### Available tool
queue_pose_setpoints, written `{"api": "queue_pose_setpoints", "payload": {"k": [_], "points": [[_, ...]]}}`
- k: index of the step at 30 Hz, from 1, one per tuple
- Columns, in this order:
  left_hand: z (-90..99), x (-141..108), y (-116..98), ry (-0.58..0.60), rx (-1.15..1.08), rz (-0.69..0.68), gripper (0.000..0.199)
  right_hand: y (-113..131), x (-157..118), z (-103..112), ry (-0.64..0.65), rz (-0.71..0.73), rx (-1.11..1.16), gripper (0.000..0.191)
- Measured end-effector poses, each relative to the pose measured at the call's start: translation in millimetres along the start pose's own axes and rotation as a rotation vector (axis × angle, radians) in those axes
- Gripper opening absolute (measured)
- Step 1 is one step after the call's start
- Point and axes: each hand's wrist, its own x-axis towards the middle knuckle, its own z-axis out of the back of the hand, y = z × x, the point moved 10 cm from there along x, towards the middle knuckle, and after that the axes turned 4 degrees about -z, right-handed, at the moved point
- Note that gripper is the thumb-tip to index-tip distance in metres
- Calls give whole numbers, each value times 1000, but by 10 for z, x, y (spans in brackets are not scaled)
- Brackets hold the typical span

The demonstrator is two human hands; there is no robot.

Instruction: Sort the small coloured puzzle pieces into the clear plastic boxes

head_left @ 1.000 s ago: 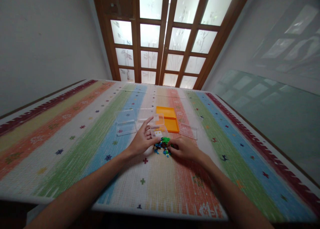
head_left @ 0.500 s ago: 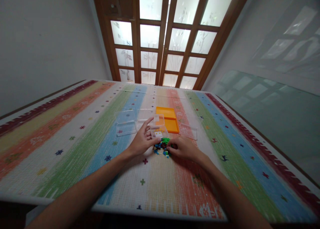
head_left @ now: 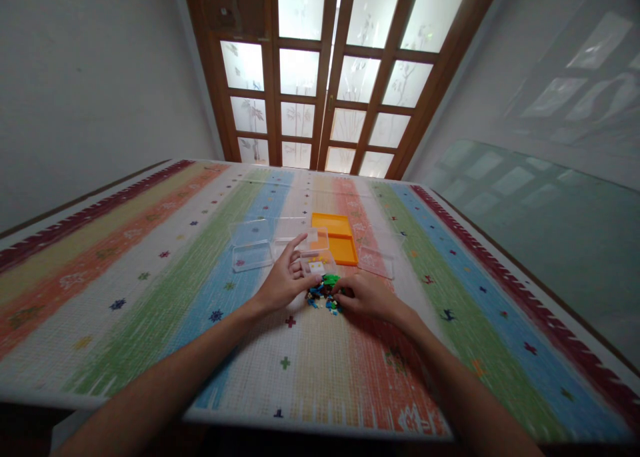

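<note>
A small pile of toy building bricks [head_left: 323, 296] in blue, green, brown and white lies on the striped tablecloth between my hands. My left hand [head_left: 285, 280] is at the pile's left side, index finger stretched out and thumb reaching to the bricks' edge; it holds nothing I can see. On the right, my right hand [head_left: 363, 294] has its fingertips pinched together at the pile; whatever is between them is hidden. Just behind the bricks stands a clear plastic box [head_left: 327, 262] with yellow pieces and a white piece in it, partly covered by my left hand.
An orange case [head_left: 344, 249] lies open behind the clear box. Transparent open boxes stand to the left [head_left: 251, 256] and right [head_left: 377, 262] of it. The striped tablecloth [head_left: 200, 297] covers the table, which reaches back toward wooden glass-paned doors [head_left: 325, 110].
My right hand has shifted very slightly at the pile, its fingers still pinched. My left hand and the boxes stay where they were.
</note>
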Motion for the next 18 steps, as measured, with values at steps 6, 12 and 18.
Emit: {"api": "queue_pose_setpoints", "payload": {"k": [6,12,18], "points": [[-16,-5,-36,3,0,9,98,19,-5,24,-15,-17,15,16],[-26,-2,-50,7,-13,-11,98,-23,-31,115,-23,-8,163,13],[-17,-11,-23,-10,-39,21,102,-109,-163,642,-269,18,347,22]]}}
